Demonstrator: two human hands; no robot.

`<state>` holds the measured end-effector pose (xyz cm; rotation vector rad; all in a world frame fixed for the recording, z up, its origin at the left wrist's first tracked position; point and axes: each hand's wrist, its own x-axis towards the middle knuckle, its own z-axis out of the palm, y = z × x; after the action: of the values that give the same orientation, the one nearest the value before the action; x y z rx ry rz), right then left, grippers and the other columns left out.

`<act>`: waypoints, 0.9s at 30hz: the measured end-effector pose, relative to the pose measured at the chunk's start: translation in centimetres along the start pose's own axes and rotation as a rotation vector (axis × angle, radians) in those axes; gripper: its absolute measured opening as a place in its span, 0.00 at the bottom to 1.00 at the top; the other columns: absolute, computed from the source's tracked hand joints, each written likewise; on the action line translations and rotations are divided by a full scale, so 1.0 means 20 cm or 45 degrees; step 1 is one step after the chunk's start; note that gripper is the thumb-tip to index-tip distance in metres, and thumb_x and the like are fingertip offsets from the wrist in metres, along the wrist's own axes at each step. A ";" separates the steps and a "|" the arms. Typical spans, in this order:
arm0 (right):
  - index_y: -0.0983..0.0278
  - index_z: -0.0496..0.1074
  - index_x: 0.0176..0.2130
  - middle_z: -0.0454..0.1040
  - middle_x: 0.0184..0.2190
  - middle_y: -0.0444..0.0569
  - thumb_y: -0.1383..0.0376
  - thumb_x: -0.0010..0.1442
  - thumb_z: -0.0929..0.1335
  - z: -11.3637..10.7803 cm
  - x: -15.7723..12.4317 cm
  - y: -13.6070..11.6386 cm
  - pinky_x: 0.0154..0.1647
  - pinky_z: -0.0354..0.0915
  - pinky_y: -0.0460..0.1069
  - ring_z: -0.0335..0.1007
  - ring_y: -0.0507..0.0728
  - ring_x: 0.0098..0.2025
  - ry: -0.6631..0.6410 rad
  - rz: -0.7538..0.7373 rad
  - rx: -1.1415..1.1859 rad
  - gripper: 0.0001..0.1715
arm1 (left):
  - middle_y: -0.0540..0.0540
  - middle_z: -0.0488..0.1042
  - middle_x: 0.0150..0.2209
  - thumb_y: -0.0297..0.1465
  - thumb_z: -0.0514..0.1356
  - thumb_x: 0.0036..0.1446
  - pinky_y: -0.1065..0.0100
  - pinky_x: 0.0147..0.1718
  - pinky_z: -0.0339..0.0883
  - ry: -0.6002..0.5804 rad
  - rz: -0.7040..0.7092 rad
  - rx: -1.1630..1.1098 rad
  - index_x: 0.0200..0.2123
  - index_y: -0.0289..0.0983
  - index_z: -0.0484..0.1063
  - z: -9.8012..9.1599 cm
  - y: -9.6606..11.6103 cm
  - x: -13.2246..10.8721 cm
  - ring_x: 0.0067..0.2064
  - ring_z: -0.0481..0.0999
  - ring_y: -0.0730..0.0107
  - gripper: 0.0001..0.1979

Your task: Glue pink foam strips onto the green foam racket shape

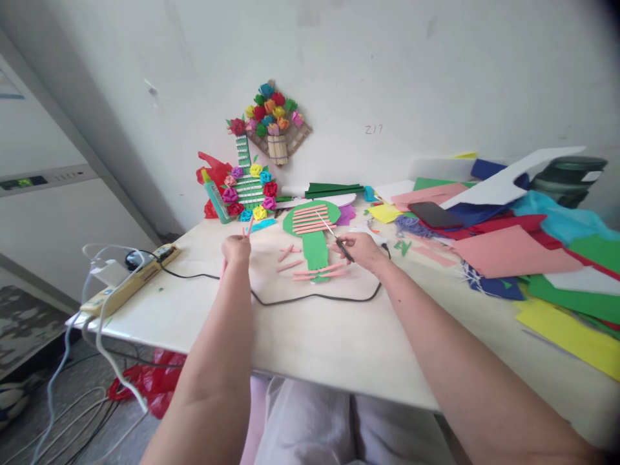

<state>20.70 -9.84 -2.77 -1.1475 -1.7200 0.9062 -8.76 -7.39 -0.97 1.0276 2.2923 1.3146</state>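
My left hand (236,248) is closed around thin pink rolled-paper sticks (250,225), whose ends poke out above and below the fist. In my right hand (362,250) are scissors (345,249) with a dark handle, their slim silver blade pointing up and left over a green paper cutout (316,248). That cutout has a wide oval top, a narrow stem and a curved foot. Pink sticks (310,219) lie in rows across its oval, and a few longer ones cross the foot. Several loose pink sticks (289,266) rest on the table between my hands.
A black cord (314,296) crosses the table (387,349) from a power strip (130,278). Behind stand a paper-flower vase (249,187) and a glue bottle (216,197). Coloured sheets (516,252) and a phone (434,215) crowd the right side.
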 end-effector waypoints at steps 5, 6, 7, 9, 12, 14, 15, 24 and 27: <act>0.67 0.71 0.32 0.69 0.18 0.43 0.56 0.41 0.71 0.02 -0.01 -0.03 0.15 0.57 0.42 0.62 0.47 0.16 0.001 0.056 0.201 0.20 | 0.49 0.67 0.20 0.25 0.57 0.48 0.73 0.28 0.66 -0.507 0.103 -0.442 0.27 0.33 0.70 0.11 0.16 -0.19 0.22 0.67 0.78 0.02; 0.67 0.71 0.32 0.70 0.19 0.44 0.57 0.41 0.72 0.03 -0.01 -0.04 0.15 0.56 0.42 0.63 0.47 0.17 0.020 0.073 0.232 0.20 | 0.50 0.66 0.20 0.25 0.57 0.49 0.74 0.27 0.66 -0.624 0.108 -0.523 0.26 0.33 0.70 0.14 0.19 -0.23 0.20 0.65 0.80 0.03; 0.66 0.70 0.33 0.70 0.20 0.44 0.57 0.40 0.72 0.03 -0.01 -0.04 0.14 0.55 0.41 0.63 0.47 0.17 0.040 0.091 0.269 0.21 | 0.50 0.66 0.19 0.23 0.55 0.50 0.75 0.25 0.65 -0.824 0.053 -0.736 0.25 0.32 0.69 0.16 0.20 -0.28 0.19 0.64 0.81 0.04; 0.66 0.70 0.35 0.69 0.20 0.43 0.58 0.39 0.73 0.03 0.00 -0.04 0.13 0.53 0.41 0.64 0.48 0.18 0.103 0.109 0.360 0.23 | 0.50 0.66 0.19 0.22 0.54 0.52 0.77 0.23 0.64 -1.112 -0.088 -1.030 0.24 0.32 0.69 0.20 0.22 -0.37 0.19 0.64 0.81 0.07; 0.66 0.68 0.38 0.69 0.20 0.43 0.59 0.38 0.73 0.02 0.02 -0.03 0.12 0.50 0.40 0.66 0.49 0.20 0.215 0.124 0.478 0.27 | 0.49 0.66 0.19 0.21 0.54 0.52 0.78 0.21 0.64 -1.311 -0.174 -1.083 0.24 0.30 0.69 0.24 0.22 -0.47 0.19 0.65 0.81 0.07; 0.66 0.67 0.39 0.70 0.21 0.44 0.59 0.37 0.74 0.02 0.02 -0.03 0.12 0.48 0.40 0.66 0.49 0.20 0.278 0.140 0.535 0.28 | 0.48 0.67 0.19 0.21 0.55 0.51 0.77 0.21 0.63 -1.392 -0.137 -1.066 0.24 0.29 0.70 0.26 0.21 -0.51 0.19 0.65 0.80 0.07; 0.66 0.67 0.39 0.70 0.22 0.44 0.59 0.37 0.74 0.02 0.03 -0.03 0.12 0.48 0.40 0.66 0.49 0.21 0.301 0.148 0.560 0.28 | 0.48 0.66 0.18 0.21 0.55 0.51 0.77 0.20 0.63 -1.430 -0.105 -1.061 0.23 0.28 0.69 0.26 0.20 -0.52 0.19 0.66 0.80 0.06; 0.66 0.67 0.37 0.68 0.18 0.39 0.65 0.36 0.73 0.06 0.03 -0.07 0.17 0.55 0.41 0.63 0.47 0.19 0.468 0.176 0.695 0.25 | 0.48 0.69 0.20 0.23 0.61 0.47 0.76 0.23 0.65 -1.665 -0.019 -0.972 0.26 0.28 0.70 0.27 0.19 -0.56 0.21 0.68 0.79 0.02; 0.66 0.67 0.36 0.67 0.18 0.38 0.66 0.36 0.72 0.07 0.04 -0.07 0.19 0.57 0.41 0.63 0.47 0.19 0.486 0.173 0.712 0.23 | 0.47 0.71 0.22 0.22 0.61 0.47 0.72 0.28 0.69 -1.635 -0.059 -0.963 0.28 0.27 0.72 0.27 0.20 -0.57 0.22 0.71 0.77 0.02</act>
<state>18.89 -9.69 -1.83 -0.9806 -1.0016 1.0815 4.00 -10.98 -1.51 1.0235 0.7717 0.8853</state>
